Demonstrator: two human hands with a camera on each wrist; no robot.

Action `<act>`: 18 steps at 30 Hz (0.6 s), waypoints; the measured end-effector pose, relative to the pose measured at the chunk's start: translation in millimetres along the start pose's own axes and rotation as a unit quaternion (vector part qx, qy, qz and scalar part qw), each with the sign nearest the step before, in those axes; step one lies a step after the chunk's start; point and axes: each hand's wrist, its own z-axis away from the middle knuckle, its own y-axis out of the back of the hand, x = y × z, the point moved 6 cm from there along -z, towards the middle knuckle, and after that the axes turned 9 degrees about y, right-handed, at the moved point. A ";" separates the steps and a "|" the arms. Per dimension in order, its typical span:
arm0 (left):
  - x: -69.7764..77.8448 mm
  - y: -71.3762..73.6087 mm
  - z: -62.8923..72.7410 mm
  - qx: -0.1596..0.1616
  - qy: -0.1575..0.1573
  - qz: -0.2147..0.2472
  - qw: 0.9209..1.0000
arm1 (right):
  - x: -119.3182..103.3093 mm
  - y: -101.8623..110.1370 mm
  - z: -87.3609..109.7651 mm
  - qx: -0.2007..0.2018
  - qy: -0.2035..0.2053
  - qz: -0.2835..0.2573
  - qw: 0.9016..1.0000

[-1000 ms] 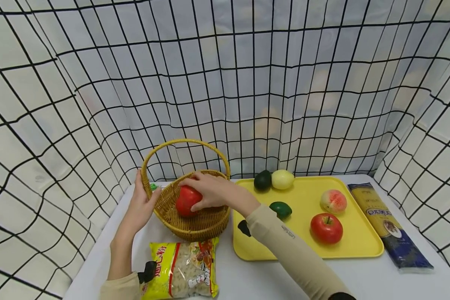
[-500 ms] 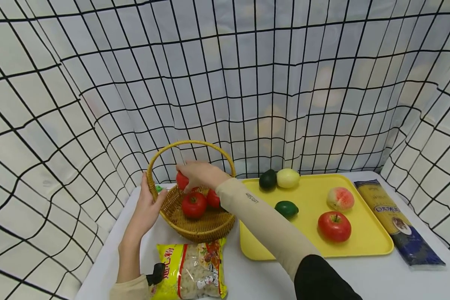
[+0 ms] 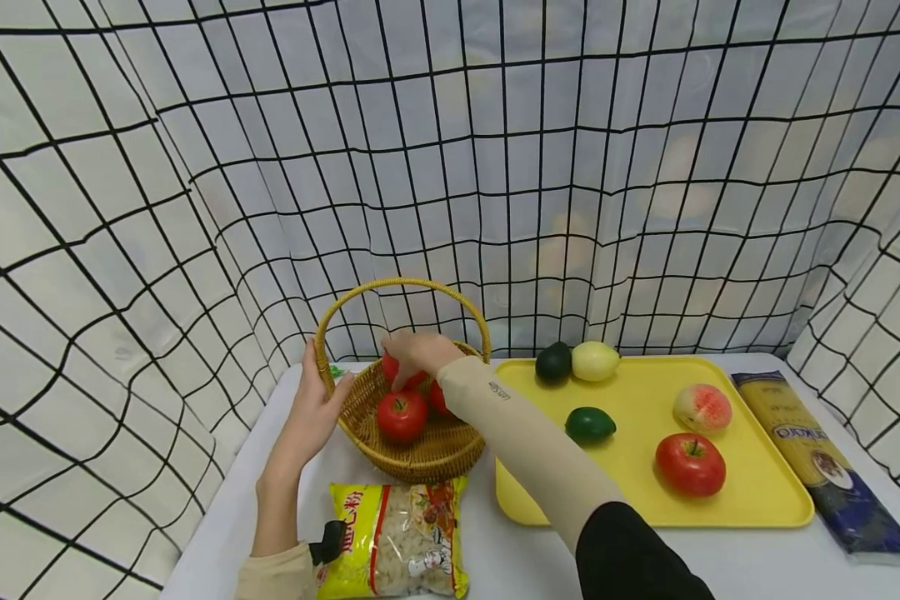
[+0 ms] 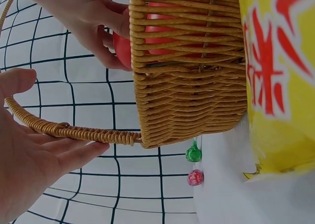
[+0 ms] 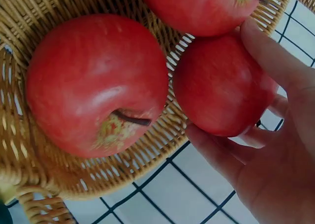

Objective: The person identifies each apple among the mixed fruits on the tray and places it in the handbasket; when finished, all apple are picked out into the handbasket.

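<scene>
A wicker basket [image 3: 420, 468] with an arched handle [image 4: 78, 132] stands at the left of the table. My left hand [image 3: 307, 421] rests at the handle's left foot, fingers nearly straight behind it and thumb apart. Inside the basket, towards its back rim, my right hand [image 3: 422, 353] grips a red apple [image 5: 221, 83] between thumb and fingers. Two other red apples share the basket: one at the front [image 3: 402, 417], and another beside it [image 3: 438, 398], partly hidden by the right forearm.
Right of the basket, a yellow tray [image 3: 645, 508] bears a red apple [image 3: 690, 465], a peach [image 3: 703, 408], a pale yellow lemon [image 3: 596, 361] and two dark green fruits. A yellow food bag [image 3: 397, 542] lies in front; a blue-and-gold packet [image 3: 825, 458] lies far right. Wrapped candies [image 4: 194, 153] sit behind the basket.
My right hand has shifted an apple from the basket's middle to its back, first up over the rim, then lower. Two other apples came into view. The left hand stays at the handle.
</scene>
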 end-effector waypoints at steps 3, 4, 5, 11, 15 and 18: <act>-0.5 -0.8 -0.4 0.000 0.001 0.000 1.000 | -2.5 -5.1 -2.3 -0.016 -0.009 0.008 1.000; 0.0 -1.2 -0.7 0.001 0.000 0.000 1.000 | -3.0 -6.3 -2.4 -0.016 -0.012 0.005 1.000; 0.4 -1.4 -1.1 0.001 -0.001 0.000 1.000 | -3.8 -7.4 -2.4 -0.016 -0.013 0.005 1.000; 0.0 -1.3 -1.0 0.003 -0.002 -0.003 1.000 | -10.4 -14.0 -0.6 0.016 0.004 0.023 1.000; -0.9 -1.4 -0.3 0.003 -0.003 -0.003 1.000 | -13.4 -15.9 2.9 0.034 0.014 0.026 0.999; -0.6 -1.2 0.1 0.002 -0.004 -0.003 1.000 | -15.1 -16.0 5.8 0.030 0.005 0.026 0.999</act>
